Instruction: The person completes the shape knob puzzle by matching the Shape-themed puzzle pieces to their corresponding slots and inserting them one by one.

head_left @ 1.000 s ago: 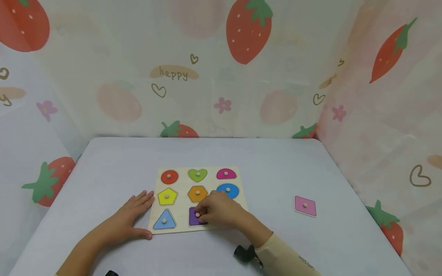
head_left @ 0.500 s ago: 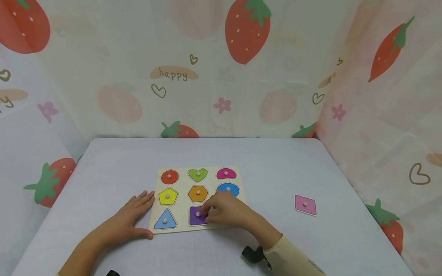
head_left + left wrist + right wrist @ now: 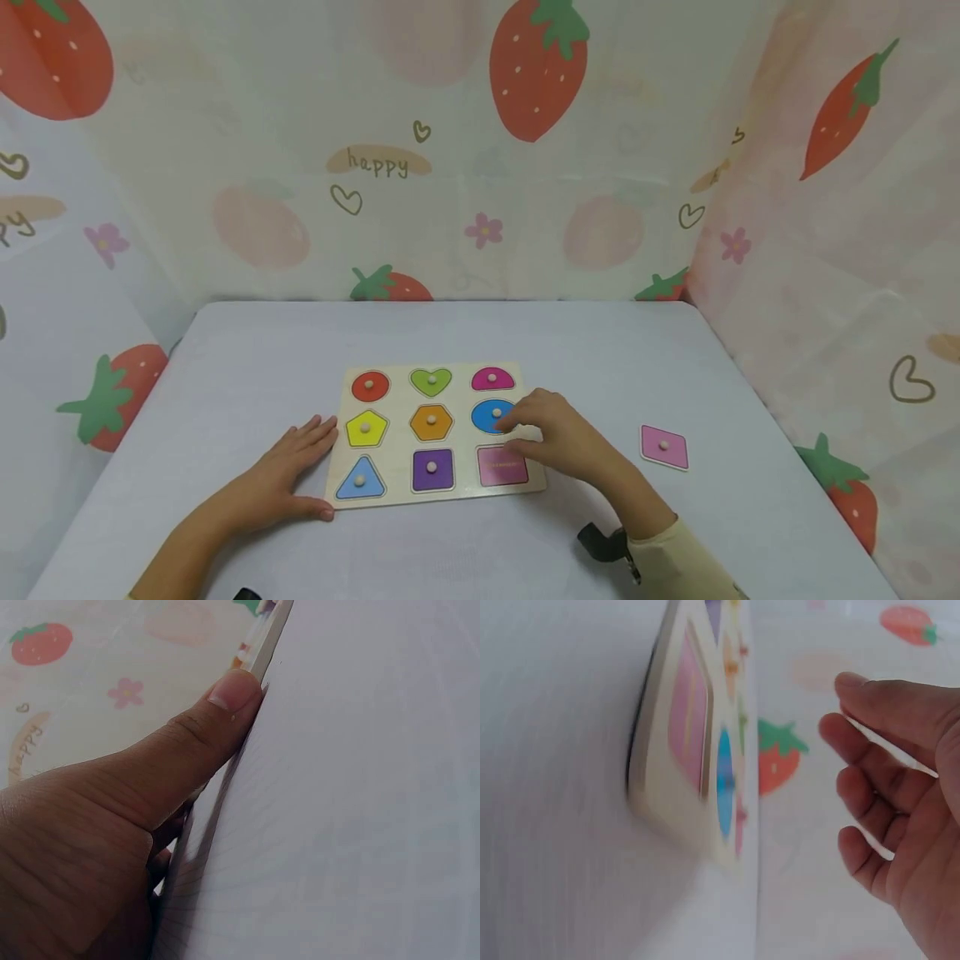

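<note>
A wooden knob puzzle board lies on the table with several coloured shapes in it, among them a purple square. Its lower-right recess is pink and holds no piece. My left hand rests flat at the board's left edge, fingers and thumb extended; in the left wrist view, the thumb touches that edge. Above the board's right edge hovers my right hand, holding nothing, its fingers loosely bent and thumb apart. The pink rectangular puzzle piece with a knob lies farther right.
A white cloth covers the table. Strawberry-print curtains hang behind it and along both sides. A black device is attached at my right wrist.
My right hand has let go of the purple square's knob, which stays in its slot. It has moved right, uncovering the pink recess. My left hand has stayed put.
</note>
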`<action>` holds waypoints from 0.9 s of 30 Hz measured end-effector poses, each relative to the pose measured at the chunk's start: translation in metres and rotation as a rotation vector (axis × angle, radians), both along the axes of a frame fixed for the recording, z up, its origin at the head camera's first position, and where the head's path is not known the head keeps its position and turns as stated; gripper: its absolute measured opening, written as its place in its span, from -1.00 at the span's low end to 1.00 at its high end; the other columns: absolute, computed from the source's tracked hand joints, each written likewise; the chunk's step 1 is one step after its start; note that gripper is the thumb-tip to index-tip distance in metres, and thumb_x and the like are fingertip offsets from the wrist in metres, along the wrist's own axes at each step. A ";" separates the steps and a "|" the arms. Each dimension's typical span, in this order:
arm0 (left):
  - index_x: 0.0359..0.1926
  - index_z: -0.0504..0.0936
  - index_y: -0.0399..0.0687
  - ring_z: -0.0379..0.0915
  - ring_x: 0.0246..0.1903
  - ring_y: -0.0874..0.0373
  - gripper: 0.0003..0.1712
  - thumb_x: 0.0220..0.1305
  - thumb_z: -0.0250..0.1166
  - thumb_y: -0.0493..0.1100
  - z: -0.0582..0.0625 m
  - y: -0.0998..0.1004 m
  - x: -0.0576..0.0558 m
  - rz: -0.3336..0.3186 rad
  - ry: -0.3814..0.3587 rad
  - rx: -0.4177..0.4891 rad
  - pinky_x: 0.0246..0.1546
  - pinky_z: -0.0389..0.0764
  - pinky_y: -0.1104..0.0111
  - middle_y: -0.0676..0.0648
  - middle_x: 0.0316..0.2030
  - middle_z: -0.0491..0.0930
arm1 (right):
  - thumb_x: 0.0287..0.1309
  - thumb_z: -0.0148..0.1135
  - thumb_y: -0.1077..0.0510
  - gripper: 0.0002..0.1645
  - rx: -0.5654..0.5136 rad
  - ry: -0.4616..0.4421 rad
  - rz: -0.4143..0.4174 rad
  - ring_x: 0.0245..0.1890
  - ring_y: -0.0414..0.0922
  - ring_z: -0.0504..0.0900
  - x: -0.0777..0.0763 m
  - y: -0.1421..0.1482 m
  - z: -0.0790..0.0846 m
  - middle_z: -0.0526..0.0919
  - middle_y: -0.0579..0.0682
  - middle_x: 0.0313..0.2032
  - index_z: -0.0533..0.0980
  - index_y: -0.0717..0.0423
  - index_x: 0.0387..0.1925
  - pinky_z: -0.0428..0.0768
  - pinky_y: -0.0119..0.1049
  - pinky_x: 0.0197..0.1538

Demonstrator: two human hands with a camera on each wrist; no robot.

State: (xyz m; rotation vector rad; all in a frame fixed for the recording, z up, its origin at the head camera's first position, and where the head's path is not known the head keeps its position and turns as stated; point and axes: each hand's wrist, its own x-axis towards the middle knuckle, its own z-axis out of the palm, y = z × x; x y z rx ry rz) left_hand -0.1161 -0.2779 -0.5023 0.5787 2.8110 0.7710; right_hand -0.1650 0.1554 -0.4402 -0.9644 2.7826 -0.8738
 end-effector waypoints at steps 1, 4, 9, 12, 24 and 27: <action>0.58 0.20 -0.09 -0.22 0.61 -0.17 0.42 -0.19 0.47 0.55 0.000 0.000 0.000 0.000 -0.002 -0.001 0.63 -0.35 0.17 -0.06 0.61 0.07 | 0.18 0.51 0.10 -0.70 -0.001 0.016 -0.015 0.07 -0.22 0.53 0.000 0.007 0.001 0.73 -0.33 -0.09 0.74 -0.12 -0.03 0.60 -0.10 0.14; 0.58 0.19 -0.09 -0.22 0.61 -0.17 0.42 -0.19 0.47 0.55 0.000 0.001 0.000 -0.001 -0.004 -0.005 0.63 -0.29 0.08 -0.06 0.61 0.07 | 0.16 0.52 0.10 -0.70 0.006 0.074 -0.051 0.04 -0.20 0.56 -0.002 0.029 0.003 0.74 -0.32 -0.11 0.74 -0.09 -0.04 0.62 -0.11 0.10; 0.58 0.20 -0.09 -0.21 0.61 -0.17 0.42 -0.19 0.48 0.54 0.003 0.002 0.000 0.003 -0.006 -0.017 0.62 -0.21 -0.04 -0.06 0.61 0.07 | 0.12 0.55 0.14 -0.71 0.001 0.170 -0.103 0.00 -0.20 0.58 -0.002 0.068 0.006 0.74 -0.30 -0.14 0.75 -0.09 -0.09 0.65 -0.12 0.05; 0.58 0.20 -0.11 -0.21 0.61 -0.18 0.42 -0.19 0.49 0.53 0.003 0.002 0.001 0.007 -0.009 -0.016 0.62 -0.24 -0.02 -0.07 0.61 0.07 | 0.09 0.56 0.16 -0.70 -0.018 0.197 -0.138 -0.01 -0.21 0.57 0.000 0.090 0.006 0.75 -0.27 -0.14 0.74 -0.11 -0.11 0.64 -0.13 0.03; 0.58 0.19 -0.08 -0.23 0.62 -0.13 0.44 -0.22 0.48 0.56 -0.003 0.002 -0.001 0.018 -0.004 -0.020 0.55 -0.52 0.44 -0.04 0.61 0.06 | 0.04 0.56 0.25 -0.66 -0.036 0.263 -0.279 -0.03 -0.29 0.51 0.008 0.155 -0.002 0.73 -0.26 -0.15 0.73 -0.14 -0.13 0.59 -0.28 -0.02; 0.58 0.19 -0.08 -0.23 0.62 -0.13 0.44 -0.22 0.48 0.56 -0.002 0.002 0.000 0.016 -0.006 -0.016 0.52 -0.55 0.51 -0.04 0.61 0.06 | 0.05 0.54 0.26 -0.67 -0.022 0.262 -0.302 -0.03 -0.28 0.50 0.009 0.164 -0.004 0.73 -0.22 -0.15 0.74 -0.08 -0.12 0.58 -0.27 -0.01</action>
